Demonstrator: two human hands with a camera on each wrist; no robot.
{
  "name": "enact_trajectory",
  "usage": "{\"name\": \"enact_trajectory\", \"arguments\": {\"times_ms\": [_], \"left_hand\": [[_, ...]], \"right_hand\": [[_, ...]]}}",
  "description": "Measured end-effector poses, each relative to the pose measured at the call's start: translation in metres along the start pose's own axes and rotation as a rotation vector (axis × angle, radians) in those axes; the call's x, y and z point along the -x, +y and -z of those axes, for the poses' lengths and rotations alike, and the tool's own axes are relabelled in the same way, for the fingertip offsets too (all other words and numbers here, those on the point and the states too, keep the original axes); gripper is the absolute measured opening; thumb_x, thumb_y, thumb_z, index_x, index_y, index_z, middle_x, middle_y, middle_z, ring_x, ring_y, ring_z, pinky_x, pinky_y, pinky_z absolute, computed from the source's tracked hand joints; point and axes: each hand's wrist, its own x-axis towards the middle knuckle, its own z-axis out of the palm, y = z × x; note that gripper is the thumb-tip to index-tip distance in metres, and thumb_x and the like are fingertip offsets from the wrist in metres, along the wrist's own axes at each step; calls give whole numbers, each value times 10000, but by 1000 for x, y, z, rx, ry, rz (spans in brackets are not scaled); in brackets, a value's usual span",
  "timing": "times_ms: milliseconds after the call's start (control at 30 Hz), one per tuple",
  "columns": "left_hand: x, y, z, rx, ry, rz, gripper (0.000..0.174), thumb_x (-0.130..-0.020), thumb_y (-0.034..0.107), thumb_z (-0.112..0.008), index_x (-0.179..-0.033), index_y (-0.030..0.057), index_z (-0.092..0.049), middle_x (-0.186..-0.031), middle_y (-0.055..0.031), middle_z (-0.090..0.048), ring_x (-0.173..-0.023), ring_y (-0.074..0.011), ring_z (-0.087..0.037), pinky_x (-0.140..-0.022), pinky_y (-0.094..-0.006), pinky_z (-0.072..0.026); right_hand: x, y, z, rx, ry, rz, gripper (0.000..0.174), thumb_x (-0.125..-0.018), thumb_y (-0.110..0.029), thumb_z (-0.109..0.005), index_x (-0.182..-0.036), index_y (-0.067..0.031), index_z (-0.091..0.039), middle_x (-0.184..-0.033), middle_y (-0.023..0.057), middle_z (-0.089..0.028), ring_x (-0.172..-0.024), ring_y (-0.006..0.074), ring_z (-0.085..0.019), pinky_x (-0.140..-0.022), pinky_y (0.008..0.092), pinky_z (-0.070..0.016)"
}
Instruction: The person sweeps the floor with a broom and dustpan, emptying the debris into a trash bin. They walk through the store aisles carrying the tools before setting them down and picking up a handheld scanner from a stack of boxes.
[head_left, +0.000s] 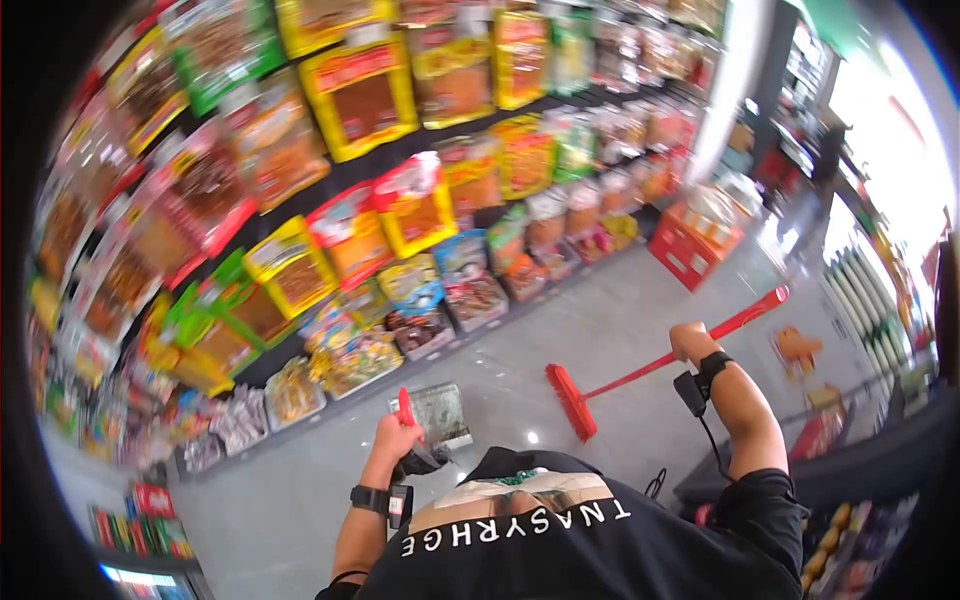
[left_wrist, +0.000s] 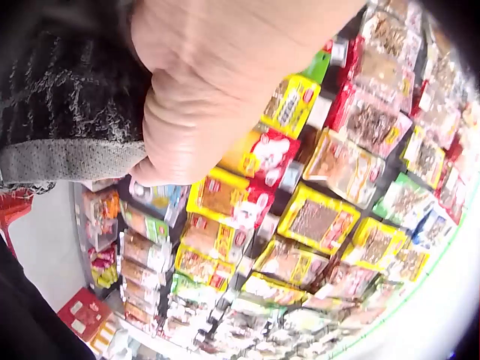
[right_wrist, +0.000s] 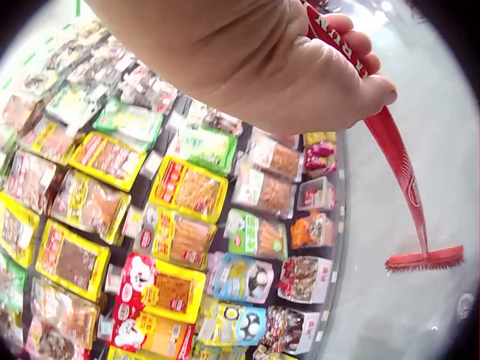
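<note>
My right hand grips the red handle of a broom, whose bristled head is down on the grey floor. The right wrist view shows the fingers of the right hand wrapped round that handle, and the broom head lies farther off on the floor. At the left, my left hand holds a red-handled dustpan, with the end of the handle standing up above the fist. The pan looks grey and smudged, and a black piece shows under the hand. In the left wrist view the left hand hides its grip.
A long shelf rack of bagged snacks runs along the far side, its lowest edge near the floor. Beyond its right end stands a red box. A dark counter lies at the right, and a stocked shelf at the lower left.
</note>
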Motion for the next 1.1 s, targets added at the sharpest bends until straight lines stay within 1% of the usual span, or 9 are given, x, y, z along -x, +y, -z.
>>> {"name": "enact_trajectory", "arguments": {"times_ms": [267, 367, 600, 633, 667, 767, 800, 1000, 1100], "left_hand": [[-116, 149, -135, 7, -356, -281, 52, -617, 36, -552, -644, -6, -540, -559, -56, -562, -475, -139, -537, -473, -266, -423], [-143, 220, -175, 80, -568, -235, 31, -632, 25, -539, -634, -4, -530, -552, -54, -556, -478, -136, -537, -477, -257, -425], [-224, 328, -301, 43, -830, -502, 28, -651, 12, -526, -627, -1, -518, -550, -60, -546, -473, -132, -538, -462, -256, -427], [-233, 348, -318, 32, -863, -550, 24, -649, 10, -526, -629, 1, -516, -551, -59, -545, -474, -130, -538, -461, -255, -427], [-247, 365, -336, 19, -905, -587, 23, -649, 10, -527, -630, 1, -517, -552, -58, -545, -475, -130, -539, -462, -256, -428], [-271, 411, -387, 20, -1031, -660, 22, -647, 13, -527, -633, -1, -519, -553, -58, -552, -484, -129, -543, -473, -260, -434], [-282, 424, -405, 45, -1102, -637, 37, -646, 36, -538, -643, 0, -529, -551, -54, -555, -497, -129, -548, -488, -258, -438], [-311, 489, -503, -87, -1220, -793, 89, -631, 95, -561, -654, 12, -540, -535, -46, -536, -512, -110, -525, -503, -254, -423], [-325, 512, -548, -112, -1260, -831, 103, -628, 106, -562, -650, 9, -537, -531, -52, -528, -523, -106, -512, -508, -257, -415]], "right_hand": [[26, 130, -114, -245, -194, -331, 268, -638, -131, -647, -895, -59, -632, -931, 100, -617, -870, 228, -599, -694, 316, -485], [32, 155, -132, -332, -254, -447, 304, -631, -146, -663, -922, -69, -625, -966, 86, -609, -907, 221, -585, -724, 313, -477], [13, 231, -147, -333, -407, -597, 271, -659, -164, -652, -919, -92, -630, -977, 68, -610, -912, 195, -586, -709, 304, -483], [3, 251, -151, -366, -595, -544, 235, -665, -159, -649, -893, -99, -639, -947, 55, -621, -899, 192, -592, -682, 302, -486], [-2, 263, -156, -377, -575, -571, 224, -669, -165, -645, -884, -102, -642, -935, 51, -624, -893, 190, -594, -676, 302, -486], [7, 282, -118, -372, -662, -591, 199, -670, -179, -639, -856, -108, -649, -901, 50, -633, -878, 183, -599, -657, 307, -487], [9, 285, -129, -354, -435, -733, 216, -663, -173, -649, -870, -113, -649, -916, 61, -630, -888, 185, -596, -670, 325, -486], [-16, 315, -156, -545, -580, -753, 265, -652, -184, -665, -910, -127, -643, -974, 84, -609, -911, 222, -587, -710, 345, -482], [-30, 326, -188, -591, -508, -856, 232, -697, -198, -609, -916, -124, -638, -980, 86, -607, -919, 228, -583, -731, 382, -470]]}}
